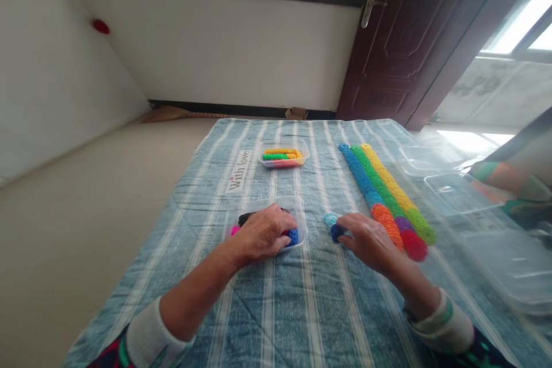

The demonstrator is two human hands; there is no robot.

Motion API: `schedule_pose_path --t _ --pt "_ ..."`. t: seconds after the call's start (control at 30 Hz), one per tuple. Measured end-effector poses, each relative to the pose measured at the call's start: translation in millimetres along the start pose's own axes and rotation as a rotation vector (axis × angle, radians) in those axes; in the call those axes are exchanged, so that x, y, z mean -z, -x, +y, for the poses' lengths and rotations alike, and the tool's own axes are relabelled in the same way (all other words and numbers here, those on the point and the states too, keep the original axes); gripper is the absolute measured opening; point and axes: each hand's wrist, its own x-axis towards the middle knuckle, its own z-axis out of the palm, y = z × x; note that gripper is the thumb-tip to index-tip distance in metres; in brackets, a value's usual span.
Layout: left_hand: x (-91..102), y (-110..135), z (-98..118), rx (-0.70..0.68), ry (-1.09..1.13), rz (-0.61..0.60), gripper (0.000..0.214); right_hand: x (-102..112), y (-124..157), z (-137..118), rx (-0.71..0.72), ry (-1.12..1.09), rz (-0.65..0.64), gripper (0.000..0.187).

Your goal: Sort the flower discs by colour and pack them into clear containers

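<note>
My left hand reaches into the near clear plastic box, its fingers curled round a blue crocheted piece. Black and bright pink pieces show beside it in the box; my hand hides the rest. To the right, my right hand pinches a dark blue crocheted piece on the cloth. Touching that piece on its far side is a light blue one. Just beyond my right hand lie long rows of overlapping crocheted rounds: blue, green, yellow, with orange, purple and red at the near end.
A second clear box with yellow, green and red pieces stands farther back. Clear empty-looking containers line the right side of the striped tablecloth. A broom lies on the floor by the wall, near a closed door.
</note>
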Motion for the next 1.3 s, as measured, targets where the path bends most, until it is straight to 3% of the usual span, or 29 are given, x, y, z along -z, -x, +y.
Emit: schedule_pose_path --t 0.13,0.3,0.87,1.3 --pt "-3.9 -3 -3 0.068 -0.026 0.009 0.004 -3 1 -1 0.000 0.002 0.018 0.010" --pt "-8.0 -5 -6 0.043 0.038 0.032 0.010 -7 3 0 0.004 0.005 0.067 0.012" --pt "-12.4 -2 -17 -0.168 0.123 0.057 0.020 -15 9 6 0.029 -0.026 0.157 0.010" --pt "-10.9 -4 -16 -0.068 0.069 0.039 0.020 -14 10 13 0.068 -0.089 0.143 0.006"
